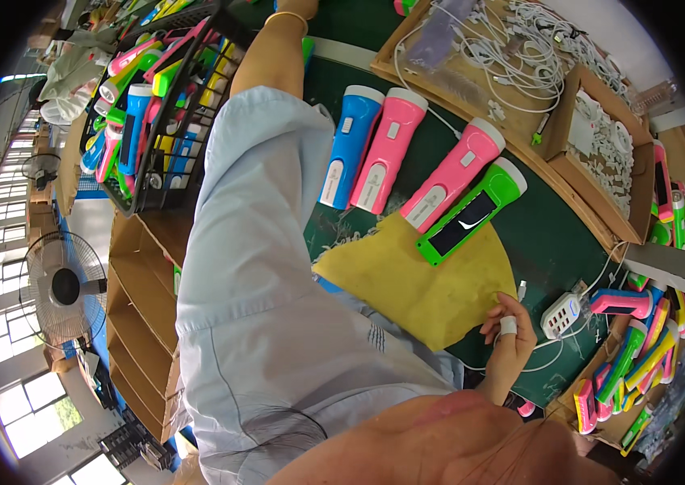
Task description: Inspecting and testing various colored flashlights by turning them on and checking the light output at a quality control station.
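Observation:
My left arm reaches to the far edge of the view, where my left hand [300,6], with a bracelet at the wrist, is cut off and its fingers are hidden. By the right edge of a yellow cloth [431,283], my right hand [510,335] has its fingers loosely bent and apart, white tape round one, nothing seen in them. A blue flashlight [350,145], a pink flashlight [389,149] and a second pink flashlight [454,174] lie side by side. Beside them, a green flashlight [472,212], dark panel up, rests partly on the cloth. A white cable plug [523,289] lies near my right fingers.
A black basket [149,182] of colourful flashlights stands at left, above cardboard compartments [136,323]. A wooden tray [512,121] of white cables and a carton [641,182] of small white parts lie far right. Nearer are a white USB charger [561,315] and more flashlights [625,360].

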Available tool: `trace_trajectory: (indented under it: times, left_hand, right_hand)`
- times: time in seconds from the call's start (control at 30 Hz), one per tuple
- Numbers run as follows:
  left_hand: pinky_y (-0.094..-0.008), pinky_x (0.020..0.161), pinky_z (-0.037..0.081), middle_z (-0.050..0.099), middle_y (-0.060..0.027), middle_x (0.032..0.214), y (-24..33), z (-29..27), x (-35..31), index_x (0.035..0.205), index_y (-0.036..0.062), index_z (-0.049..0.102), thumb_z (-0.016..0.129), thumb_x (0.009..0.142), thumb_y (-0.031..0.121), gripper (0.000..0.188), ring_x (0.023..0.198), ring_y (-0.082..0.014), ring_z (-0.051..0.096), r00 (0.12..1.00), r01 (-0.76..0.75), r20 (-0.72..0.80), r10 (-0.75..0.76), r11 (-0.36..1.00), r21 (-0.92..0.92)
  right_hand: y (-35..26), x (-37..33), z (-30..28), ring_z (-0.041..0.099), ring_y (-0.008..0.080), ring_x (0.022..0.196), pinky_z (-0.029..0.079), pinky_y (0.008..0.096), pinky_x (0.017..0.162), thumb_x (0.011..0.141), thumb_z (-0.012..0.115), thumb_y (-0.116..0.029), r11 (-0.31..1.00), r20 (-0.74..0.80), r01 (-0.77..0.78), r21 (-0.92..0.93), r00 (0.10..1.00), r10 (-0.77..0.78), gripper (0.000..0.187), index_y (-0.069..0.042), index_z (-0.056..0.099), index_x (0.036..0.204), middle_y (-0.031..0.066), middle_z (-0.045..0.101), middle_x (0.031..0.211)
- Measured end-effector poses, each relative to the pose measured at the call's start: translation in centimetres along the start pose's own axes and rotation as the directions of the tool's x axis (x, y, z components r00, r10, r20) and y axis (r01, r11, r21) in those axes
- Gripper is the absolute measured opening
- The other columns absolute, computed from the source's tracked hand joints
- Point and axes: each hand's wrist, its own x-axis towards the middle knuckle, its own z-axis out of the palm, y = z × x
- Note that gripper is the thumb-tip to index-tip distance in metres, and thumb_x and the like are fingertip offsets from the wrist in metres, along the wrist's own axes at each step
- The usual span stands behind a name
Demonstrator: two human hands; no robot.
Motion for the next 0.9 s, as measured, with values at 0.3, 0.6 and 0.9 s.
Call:
trace_trajectory:
  times: [0.3, 0.6, 0.9]
  left_hand:
    - [-0.0341, 0.075, 0.049, 0.061, -0.0089, 0.093, 11.1, -16.2, -7.3, 0.106, -0.0010, 0.052, 0.055, 0.088, 0.016, 0.025, 0.084, -0.0190, 0.060, 0.882, 0.404, 0.284, 0.376, -0.293, -0.867]
    - [-0.0386, 0.104, 0.026, 0.037, -0.0132, 0.134, 22.9, -28.0, -32.9, 0.137, 0.0041, 0.026, 0.064, 0.081, 0.034, 0.075, 0.127, -0.0223, 0.033, 0.733, 0.442, -0.013, 0.680, -0.492, -0.750]
    - [-0.0316, 0.084, 0.046, 0.062, -0.0082, 0.102, 24.0, -29.0, -39.8, 0.112, 0.0046, 0.053, 0.082, 0.059, 0.016, 0.061, 0.093, -0.0206, 0.060, 0.833, 0.126, -0.131, 0.538, -0.416, -0.901]
  right_hand:
    - [-0.9, 1.4, 2.1, 0.060, 0.0164, 0.083, 0.047, 0.0257, 0.068, 0.093, 0.047, -0.021, 0.974, -0.052, 0.222, -0.042, 0.973, -0.224, 0.033, 0.003, 0.055, 0.115, 0.0117, 0.060, 0.095]
    - [-4.3, -2.6, 5.2, 0.060, 0.0227, 0.075, 0.048, 0.0306, 0.063, 0.081, 0.061, -0.040, 0.779, -0.318, 0.623, -0.068, 0.727, -0.609, 0.051, 0.003, 0.052, 0.107, 0.0143, 0.060, 0.091]
    - [3.3, -5.2, 1.7, 0.054, 0.0291, 0.104, 0.041, 0.0336, 0.091, 0.081, 0.064, -0.023, 0.803, 0.220, 0.561, -0.202, 0.825, -0.521, 0.053, 0.004, 0.044, 0.121, 0.0191, 0.052, 0.113]
